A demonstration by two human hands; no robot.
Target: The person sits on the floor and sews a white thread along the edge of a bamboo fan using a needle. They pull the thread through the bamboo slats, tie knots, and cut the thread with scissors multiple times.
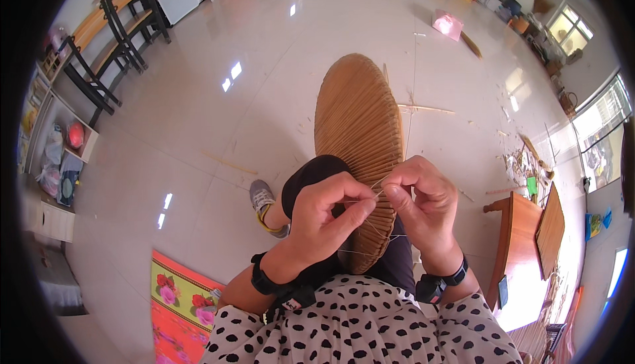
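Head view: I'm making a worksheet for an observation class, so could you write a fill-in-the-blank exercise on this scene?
1. Over the pleated brown piece, a thin pale ____ runs between the left hand and right hand.
2. The white clothing has ____ dots.
3. The flowered cloth is on the person's ____ side.

Missing words: thread; black; left.

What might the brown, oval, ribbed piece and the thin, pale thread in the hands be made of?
The brown, oval, ribbed piece looks like dried plant fibre, mostly matte, judging by its tan, radiating strips. The thin, pale thread could be cotton or nylon: it looks flexible, but too fine to judge finish.
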